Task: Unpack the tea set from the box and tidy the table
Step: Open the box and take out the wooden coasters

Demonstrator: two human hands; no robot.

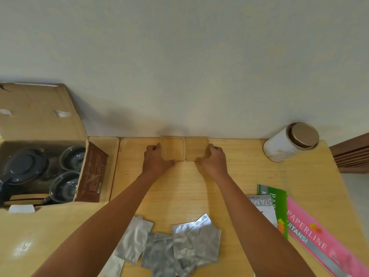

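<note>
Two small square wooden coasters lie side by side at the table's far edge, against the wall. My left hand [156, 158] grips the left coaster [172, 147] by its left and near edges. My right hand [214, 158] grips the right coaster [196, 147] by its right and near edges. The open cardboard box [40, 116] stands at the far left. Inside it are a dark teapot [24, 166], two dark cups [72, 156] [64, 186] wrapped in clear plastic, and more wooden pieces [26, 197] at the near side.
Several silver foil sachets [171, 244] lie in a loose heap near the front edge, between my forearms. A white tin with a metal lid [291, 141] stands at the far right. Green, grey and pink paper pads [295, 220] lie at the right. A large wooden tray [114, 166] lies beside the box.
</note>
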